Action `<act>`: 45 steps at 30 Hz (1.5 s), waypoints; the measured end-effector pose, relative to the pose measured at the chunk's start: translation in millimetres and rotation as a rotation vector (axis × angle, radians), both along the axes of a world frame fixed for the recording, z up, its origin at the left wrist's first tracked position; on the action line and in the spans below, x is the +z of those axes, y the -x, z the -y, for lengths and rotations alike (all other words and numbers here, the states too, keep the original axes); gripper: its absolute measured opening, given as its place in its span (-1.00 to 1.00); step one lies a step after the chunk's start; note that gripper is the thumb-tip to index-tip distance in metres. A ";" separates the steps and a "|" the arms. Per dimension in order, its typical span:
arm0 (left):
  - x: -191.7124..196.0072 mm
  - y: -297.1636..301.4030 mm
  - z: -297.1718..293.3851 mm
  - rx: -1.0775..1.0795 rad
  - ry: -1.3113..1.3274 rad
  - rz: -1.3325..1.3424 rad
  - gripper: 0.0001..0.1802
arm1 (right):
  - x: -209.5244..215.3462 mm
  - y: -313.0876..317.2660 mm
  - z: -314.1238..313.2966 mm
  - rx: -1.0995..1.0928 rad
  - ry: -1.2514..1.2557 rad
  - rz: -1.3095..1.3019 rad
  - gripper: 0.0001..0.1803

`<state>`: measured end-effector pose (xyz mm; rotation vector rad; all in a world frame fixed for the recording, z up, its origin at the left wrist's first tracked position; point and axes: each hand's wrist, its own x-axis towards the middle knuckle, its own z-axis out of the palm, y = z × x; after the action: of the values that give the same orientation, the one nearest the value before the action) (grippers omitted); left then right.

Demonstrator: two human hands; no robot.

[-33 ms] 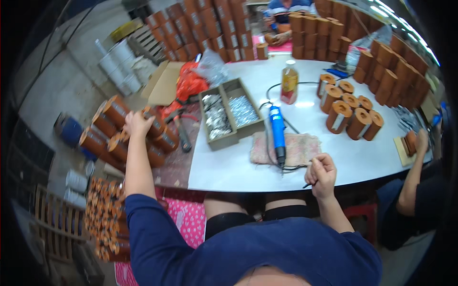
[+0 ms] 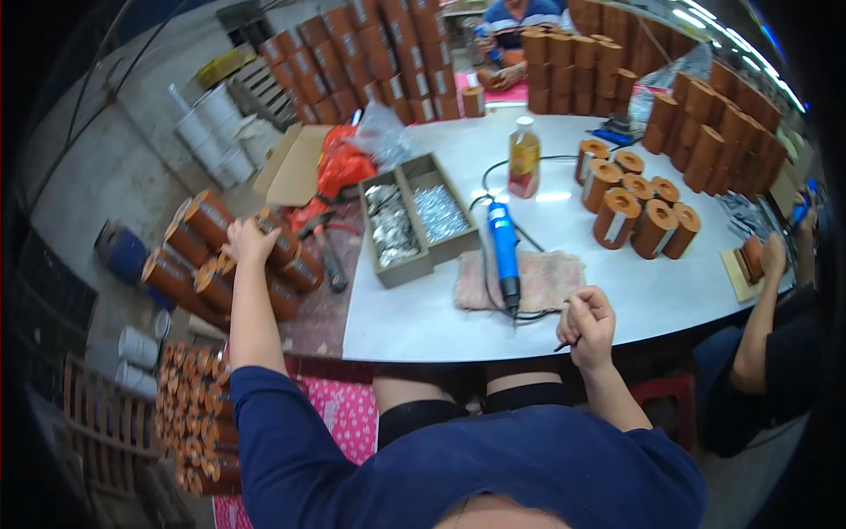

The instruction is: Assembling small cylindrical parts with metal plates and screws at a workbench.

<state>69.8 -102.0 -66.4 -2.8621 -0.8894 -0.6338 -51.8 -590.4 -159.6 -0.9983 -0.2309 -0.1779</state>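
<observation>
My left hand (image 2: 250, 242) reaches over a pile of brown hollow cylinders (image 2: 211, 217) at the left, fingers closed around one in the middle of the pile; part of that grip is hidden. My right hand (image 2: 589, 326) is closed near the table's front edge around a thin dark stick (image 2: 561, 346), its tip poking out below the fingers. Between the hands, a blue electric screwdriver (image 2: 503, 245) lies on a folded pinkish cloth (image 2: 555, 275). Behind it stands a two-part box (image 2: 407, 266) of small silvery metal parts. Several cylinders (image 2: 616, 218) stand upright on the right.
A bottle of amber drink (image 2: 523, 159) stands beyond the screwdriver. A hammer (image 2: 330, 260) lies near the pile, beside red plastic bags (image 2: 342, 166). Tall cylinder stacks (image 2: 370, 66) line the back. A co-worker's arm (image 2: 760, 331) is at the right; another person sits across the table.
The whole view has shifted slightly, and the table things appear a little farther left. My left hand stays at the pile and my right hand keeps the dark stick.
</observation>
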 end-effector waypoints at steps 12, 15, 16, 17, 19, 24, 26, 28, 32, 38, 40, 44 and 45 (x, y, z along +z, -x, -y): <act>16.8 42.6 92.2 -0.682 0.183 0.312 -0.63 | 7.0 0.4 9.3 -0.013 0.022 -0.005 -0.94; -1.2 70.2 131.4 -0.923 0.416 0.279 -0.60 | -0.5 -0.8 -0.4 0.017 0.009 -0.014 -0.95; -9.6 79.0 140.3 -0.994 0.413 0.242 -0.58 | -4.3 -0.8 -5.5 0.061 0.002 -0.038 -0.95; -21.7 81.8 150.4 -1.077 0.418 0.213 -0.55 | -8.0 -2.0 -6.4 0.092 0.005 -0.057 -0.95; -42.1 93.1 160.2 -1.152 0.454 0.132 -0.53 | -12.5 -2.0 -10.4 0.159 -0.062 -0.094 -0.92; -80.7 105.5 188.1 -1.127 0.626 0.001 -0.47 | -18.0 3.8 -1.0 0.411 0.385 -0.362 -0.86; -77.7 109.0 197.4 -1.107 0.662 -0.027 -0.44 | -38.2 11.4 5.1 0.502 0.937 -0.244 -0.79; -59.3 107.2 209.2 -1.132 0.495 0.032 -0.39 | -72.5 28.0 14.0 0.587 1.284 -0.110 -0.71; -68.6 78.1 229.2 -1.087 0.439 0.286 -0.39 | -101.8 54.5 27.3 0.808 1.491 -0.256 -0.63; -86.3 70.7 237.0 -0.966 0.154 0.095 -0.58 | -150.6 58.5 19.3 0.727 1.354 -0.462 -0.58; -82.8 79.1 233.1 -0.933 0.184 0.055 -0.57 | -155.9 59.3 17.5 0.735 1.360 -0.444 -0.59; -74.8 78.8 242.5 -0.892 0.235 -0.003 -0.60 | -151.0 53.3 20.0 0.744 1.339 -0.433 -0.60; -74.3 79.4 243.1 -0.879 0.246 -0.028 -0.61 | -150.3 52.8 20.3 0.747 1.340 -0.430 -0.60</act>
<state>-9.6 -345.1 -140.7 -3.3970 0.3915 -0.5436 -104.6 -610.7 -309.9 -2.1417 -0.3092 1.0000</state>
